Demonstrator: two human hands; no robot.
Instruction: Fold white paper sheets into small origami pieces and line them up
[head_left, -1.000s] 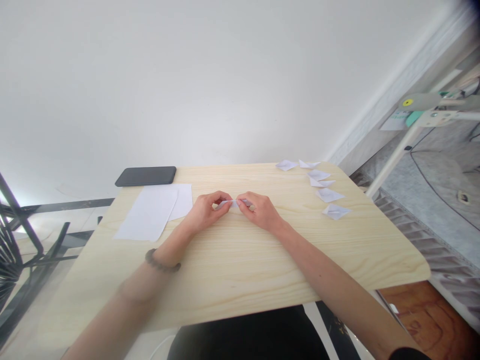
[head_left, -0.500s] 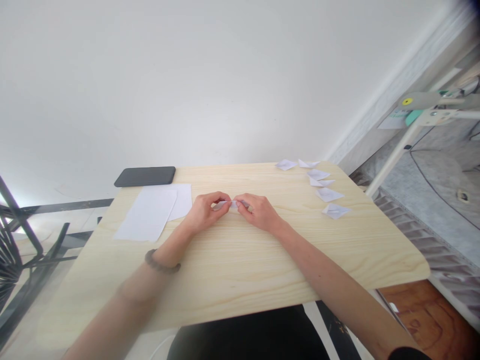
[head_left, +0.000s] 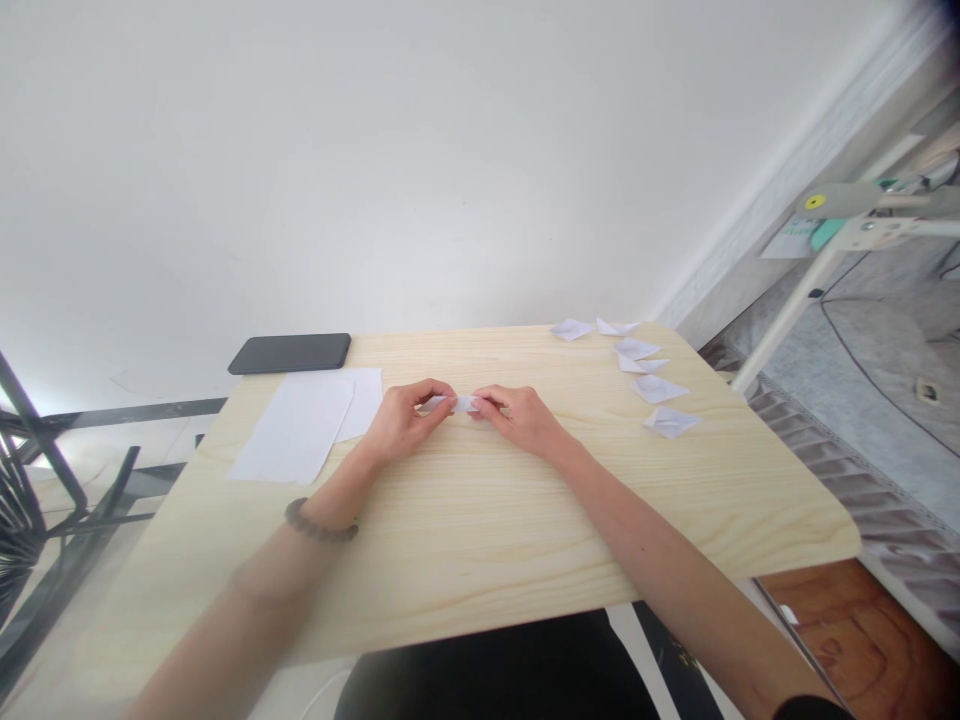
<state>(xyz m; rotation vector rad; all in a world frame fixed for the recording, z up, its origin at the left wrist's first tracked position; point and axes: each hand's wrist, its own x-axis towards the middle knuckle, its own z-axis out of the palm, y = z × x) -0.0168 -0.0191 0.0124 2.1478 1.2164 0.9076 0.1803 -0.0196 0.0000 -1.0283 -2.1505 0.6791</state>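
A small folded piece of white paper [head_left: 463, 403] sits between my two hands at the middle of the light wooden table [head_left: 480, 540]. My left hand [head_left: 409, 418] pinches its left end with curled fingers; a bead bracelet [head_left: 315, 525] circles that wrist. My right hand [head_left: 521, 416] pinches the right end in the same way. Most of the paper is hidden by my fingers.
Flat white sheets [head_left: 304, 423] lie to the left, with a dark phone [head_left: 291, 352] behind them. Several folded paper pieces [head_left: 651, 375] are scattered at the far right corner. A black metal frame [head_left: 45, 490] stands left of the table, a white pole [head_left: 787, 310] to the right.
Both hands have shifted very slightly away from me while working the small paper between the fingertips. Nothing else has moved.
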